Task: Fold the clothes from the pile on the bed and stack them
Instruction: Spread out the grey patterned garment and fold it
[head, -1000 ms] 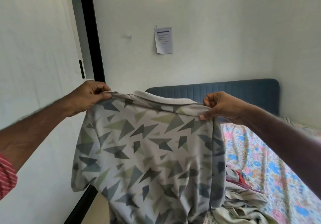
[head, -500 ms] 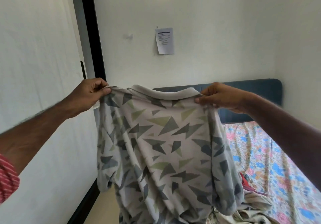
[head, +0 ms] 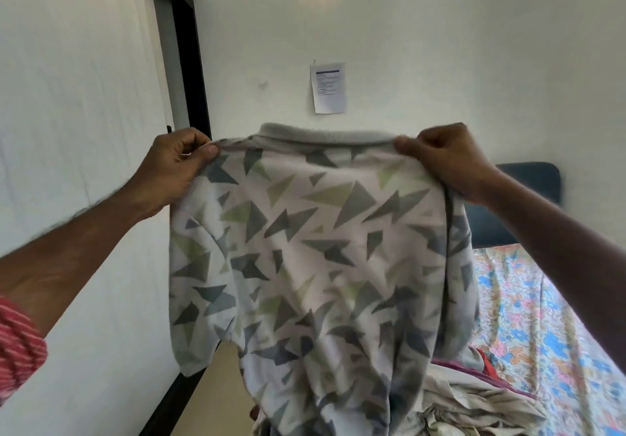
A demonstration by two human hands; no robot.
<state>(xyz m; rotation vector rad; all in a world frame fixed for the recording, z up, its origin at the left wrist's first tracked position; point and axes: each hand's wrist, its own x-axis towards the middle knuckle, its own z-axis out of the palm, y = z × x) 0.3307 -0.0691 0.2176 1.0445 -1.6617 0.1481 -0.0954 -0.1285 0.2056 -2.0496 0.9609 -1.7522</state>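
Raised and drawn taut since the earlier frames, the polo shirt (head: 315, 259) is now held higher against the wall, with the paper notice (head: 328, 87) showing just above its collar, where before the headboard sat behind it. The fingers (head: 206, 152) of the left hand (head: 172, 168) are pinched shut on the shoulder seam at 9 o'clock of the collar, thumb pressed against the curled forefinger. The fingers (head: 404, 146) of the right hand (head: 443, 161) are closed on the opposite shoulder at 3 o'clock, with cloth gathered under the thumb.

From those two grips the shirt hangs freely, back panel toward the camera, and its short sleeve (head: 196, 303) droops at 8 o'clock. The hem falls out of view at 6 o'clock, above the pile of clothes (head: 474, 405) on the bed (head: 542, 327), which lies at 4 o'clock under a floral sheet; the blue headboard (head: 528, 181) is seen at 3 o'clock.

The fabric is judged light, soft and limp: no shape will be kept unless it is supported. The shoulder seams beside the collar are judged the best hold, since the body then hangs square for laying flat. A single-point grip would probably let it twist and bunch.
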